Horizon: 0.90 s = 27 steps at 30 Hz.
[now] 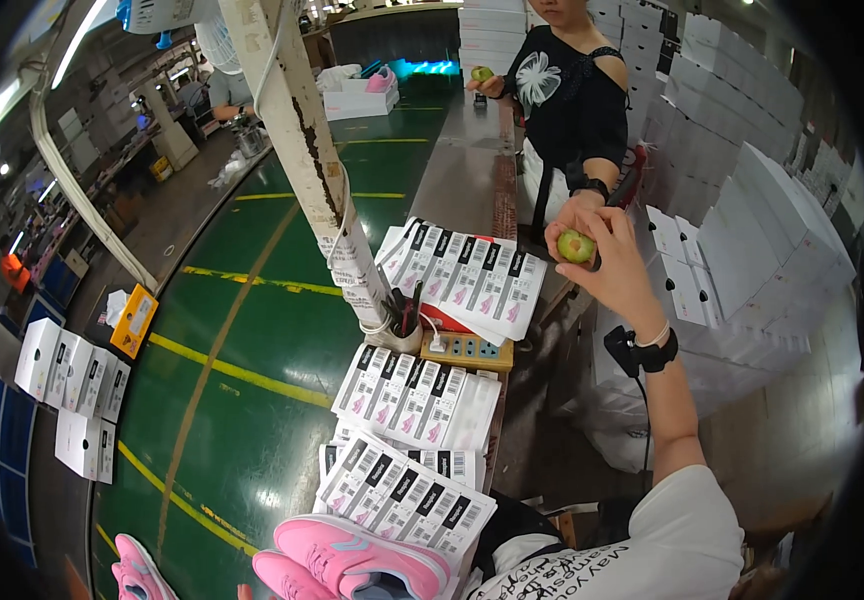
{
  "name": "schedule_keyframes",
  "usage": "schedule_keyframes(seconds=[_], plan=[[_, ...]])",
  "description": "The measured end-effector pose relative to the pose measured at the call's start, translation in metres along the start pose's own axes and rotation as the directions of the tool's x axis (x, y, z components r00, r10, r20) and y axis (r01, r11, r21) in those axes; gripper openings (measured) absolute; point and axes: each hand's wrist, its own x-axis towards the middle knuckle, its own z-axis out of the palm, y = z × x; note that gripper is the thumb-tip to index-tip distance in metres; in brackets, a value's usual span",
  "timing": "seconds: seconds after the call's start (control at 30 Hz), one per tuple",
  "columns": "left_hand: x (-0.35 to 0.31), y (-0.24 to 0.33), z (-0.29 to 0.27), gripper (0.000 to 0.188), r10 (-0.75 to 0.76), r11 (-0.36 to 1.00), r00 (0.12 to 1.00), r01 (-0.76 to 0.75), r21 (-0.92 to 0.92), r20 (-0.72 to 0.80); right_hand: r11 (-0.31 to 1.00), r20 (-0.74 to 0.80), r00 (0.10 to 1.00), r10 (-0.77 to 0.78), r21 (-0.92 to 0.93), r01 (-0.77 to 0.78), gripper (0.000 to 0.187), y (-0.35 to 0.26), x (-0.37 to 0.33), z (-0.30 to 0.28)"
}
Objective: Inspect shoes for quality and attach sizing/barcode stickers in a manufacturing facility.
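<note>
My right hand [614,262] reaches out past the table's right side, a black band on its wrist. Thumb and fingers close round a small green fruit [577,247] that has a brownish patch. A co-worker's hand [580,208] is right behind the same fruit, touching or nearly so. Another green fruit [482,73] is in that person's other hand. Of my left hand [244,592] only a bit of finger seems to show at the lower edge, beside pink sneakers [357,555]; how its fingers are held is hidden.
Printed label sheets [407,490] lie in stacks along the green table [242,400]. A post [297,120] rises by a power strip [467,348] and a pen cup [397,330]. White shoeboxes [762,240] are piled at right; more boxes [77,400] and a yellow tissue box [134,320] stand left.
</note>
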Motion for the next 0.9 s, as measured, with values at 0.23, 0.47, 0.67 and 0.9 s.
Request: schedule_keyframes(seconds=[0.23,0.47,0.67,0.9], plan=[[0.021,0.008,0.013,0.060,0.159,0.986,0.982,-0.162,0.030,0.100,0.999,0.125,0.992,-0.029,-0.041,0.034,0.050,0.012,0.018,-0.001],[0.025,0.037,0.028,0.057,0.290,0.947,0.941,-0.309,0.091,0.172,0.988,-0.063,0.986,-0.155,-0.003,0.155,0.048,-0.007,0.023,-0.016],[0.020,0.062,0.035,0.054,0.210,0.976,0.936,-0.182,-0.123,0.281,0.835,0.144,0.976,-0.161,0.547,0.057,0.051,-0.107,0.000,-0.042],[0.034,0.082,0.089,0.058,0.328,0.719,0.681,0.270,-0.641,0.655,0.368,0.296,0.705,-0.644,0.928,-0.054,0.044,-0.209,-0.031,-0.039]])
